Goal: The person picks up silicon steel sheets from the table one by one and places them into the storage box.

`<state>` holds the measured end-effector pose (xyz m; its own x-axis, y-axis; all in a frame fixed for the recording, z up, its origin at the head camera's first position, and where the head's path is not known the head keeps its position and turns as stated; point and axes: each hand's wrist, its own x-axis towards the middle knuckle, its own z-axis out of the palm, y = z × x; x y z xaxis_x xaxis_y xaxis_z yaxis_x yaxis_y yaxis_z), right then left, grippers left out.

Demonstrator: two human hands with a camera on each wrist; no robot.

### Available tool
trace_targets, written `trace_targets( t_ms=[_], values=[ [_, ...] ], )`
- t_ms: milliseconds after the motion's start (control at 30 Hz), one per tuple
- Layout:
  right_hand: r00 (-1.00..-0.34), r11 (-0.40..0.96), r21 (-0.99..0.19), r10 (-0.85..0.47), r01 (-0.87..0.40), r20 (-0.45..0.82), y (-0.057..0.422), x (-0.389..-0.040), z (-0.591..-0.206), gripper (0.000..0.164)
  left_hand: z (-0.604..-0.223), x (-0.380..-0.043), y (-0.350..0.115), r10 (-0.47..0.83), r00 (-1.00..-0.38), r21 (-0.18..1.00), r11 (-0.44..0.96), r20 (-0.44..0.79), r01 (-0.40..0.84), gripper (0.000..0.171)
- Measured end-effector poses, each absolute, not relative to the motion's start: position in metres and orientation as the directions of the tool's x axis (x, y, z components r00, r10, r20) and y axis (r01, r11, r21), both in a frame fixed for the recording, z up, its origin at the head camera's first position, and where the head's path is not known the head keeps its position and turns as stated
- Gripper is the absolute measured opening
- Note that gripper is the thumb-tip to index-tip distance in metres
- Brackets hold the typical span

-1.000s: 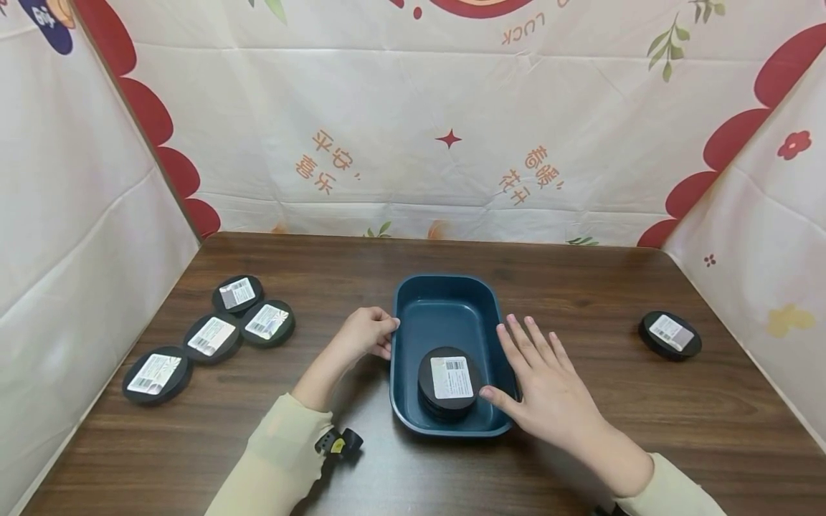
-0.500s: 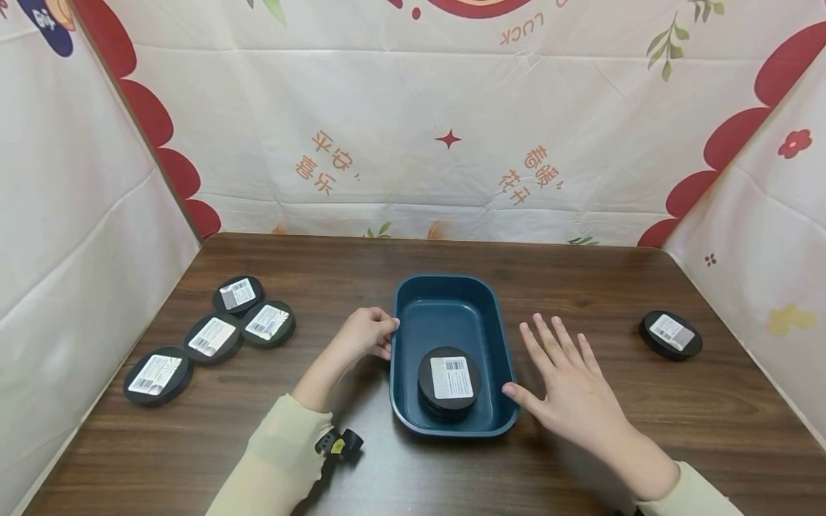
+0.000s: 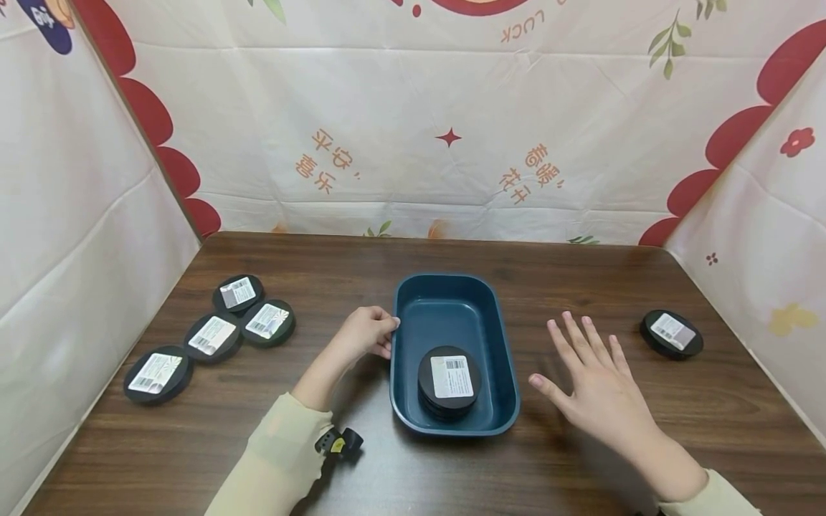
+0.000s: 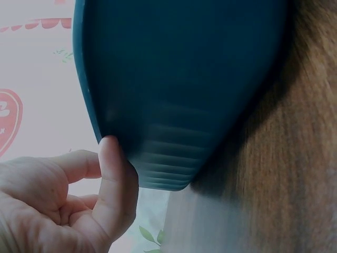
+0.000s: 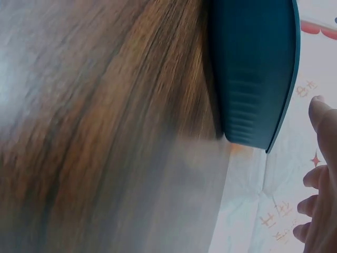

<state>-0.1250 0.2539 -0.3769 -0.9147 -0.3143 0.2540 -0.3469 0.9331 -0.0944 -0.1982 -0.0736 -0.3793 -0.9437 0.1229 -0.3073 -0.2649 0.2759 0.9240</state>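
A dark blue rectangular tray rests on the wooden table with a short stack of black round discs near its front end; the top one bears a white label. At the tray's left rim, my left hand pinches the edge; the left wrist view shows the thumb against the outer wall. To the right of the tray, my right hand hovers palm down over the table, fingers spread and holding nothing. Both hands wear pale sleeves.
Several labelled black discs lie grouped on the left of the table. Another labelled black disc, perhaps stacked, lies at the right. Printed white cloth hangs behind and along both sides.
My right hand has drawn away to the right, from above the tray's right rim to over the table. My left hand, the tray and the discs have stayed in place.
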Motion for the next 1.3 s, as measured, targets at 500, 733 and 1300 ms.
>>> trace_targets(
  t_ms=[500, 733, 1300],
  values=[
    [-0.935, 0.953, -0.085, -0.262, -0.289, 0.237, 0.273, -0.128, -0.379, 0.082, -0.379, -0.199, -0.074, 0.125, -0.946, 0.927, 0.275, -0.298, -0.256, 0.018],
    [-0.944, 0.962, -0.096, -0.226, -0.255, 0.24, 0.287, -0.128, -0.381, 0.082, -0.379, -0.199, -0.073, 0.127, -0.944, 0.928, 0.265, -0.303, -0.263, 0.019],
    [-0.96, 0.975, -0.113, -0.162, -0.192, 0.228, 0.321, -0.128, -0.387, 0.08, -0.38, -0.198, -0.074, 0.127, -0.947, 0.929, 0.268, -0.295, -0.254, 0.019]
  ],
)
